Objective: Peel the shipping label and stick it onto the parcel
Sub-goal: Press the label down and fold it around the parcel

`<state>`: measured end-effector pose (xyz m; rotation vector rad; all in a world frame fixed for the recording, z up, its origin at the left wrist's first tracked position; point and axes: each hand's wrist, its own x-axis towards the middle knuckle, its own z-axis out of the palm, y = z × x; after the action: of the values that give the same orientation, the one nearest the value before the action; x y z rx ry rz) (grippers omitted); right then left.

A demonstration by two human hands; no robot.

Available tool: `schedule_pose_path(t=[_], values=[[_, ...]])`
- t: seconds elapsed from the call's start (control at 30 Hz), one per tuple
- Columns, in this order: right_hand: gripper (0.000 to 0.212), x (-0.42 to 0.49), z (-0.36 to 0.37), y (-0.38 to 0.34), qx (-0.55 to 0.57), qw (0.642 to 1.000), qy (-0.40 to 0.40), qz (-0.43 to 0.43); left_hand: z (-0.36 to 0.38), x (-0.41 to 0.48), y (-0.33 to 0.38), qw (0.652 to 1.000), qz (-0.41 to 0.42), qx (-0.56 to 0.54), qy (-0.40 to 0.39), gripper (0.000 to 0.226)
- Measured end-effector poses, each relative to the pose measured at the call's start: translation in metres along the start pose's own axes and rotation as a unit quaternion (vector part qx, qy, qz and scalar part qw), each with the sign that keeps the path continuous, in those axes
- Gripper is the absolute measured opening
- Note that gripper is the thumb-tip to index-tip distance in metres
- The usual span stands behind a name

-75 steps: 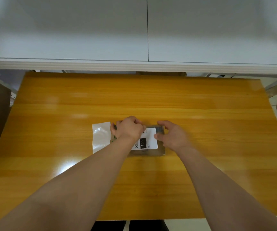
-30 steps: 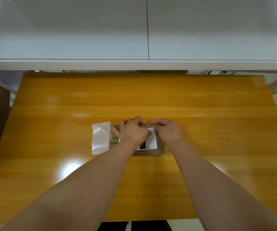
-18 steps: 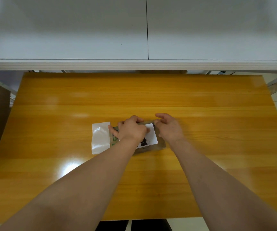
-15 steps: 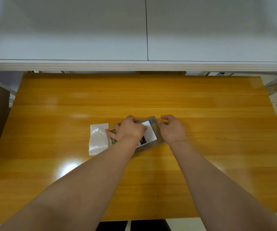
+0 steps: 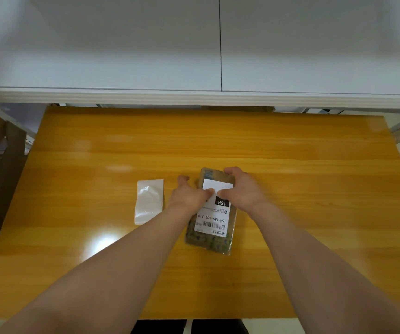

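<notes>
While lying lengthwise on the table (image 5: 290, 165), parcel (image 5: 209, 239) with shipping label (image 5: 214, 216) stuck on top, print upside down toward the camera. Left of parcel, well apart: white backing sheet (image 5: 149, 201), flat and untouched. Just left of parcel: left hand (image 5: 189, 195), fingers spread loose, gripping nothing, thumb tip pressed on label's far half. Over parcel's far right corner: right hand (image 5: 242, 189), curled around that end, thumb down on label beside the other thumb. Hidden under both hands: label's far edge and parcel's far right side. Small print too blurred to read.
</notes>
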<state>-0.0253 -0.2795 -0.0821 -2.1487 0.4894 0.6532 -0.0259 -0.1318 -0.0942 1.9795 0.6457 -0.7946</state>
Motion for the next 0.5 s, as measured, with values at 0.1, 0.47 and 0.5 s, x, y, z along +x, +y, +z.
schedule_pose_path(t=[0.1, 0.47, 0.5], values=[[0.085, -0.001, -0.001, 0.000, -0.033, 0.999, -0.018, -0.015, -0.005, 0.001, -0.003, 0.995, 0.066, -0.059, -0.054, 0.096], [0.088, 0.003, 0.005, -0.004, -0.087, 0.996, -0.011, -0.003, -0.015, 0.011, 0.005, 0.986, 0.123, 0.007, -0.115, 0.100], [0.085, 0.004, 0.006, -0.003, -0.083, 0.997, -0.006, -0.001, -0.014, 0.013, 0.006, 0.987, 0.123, 0.004, -0.108, 0.096]])
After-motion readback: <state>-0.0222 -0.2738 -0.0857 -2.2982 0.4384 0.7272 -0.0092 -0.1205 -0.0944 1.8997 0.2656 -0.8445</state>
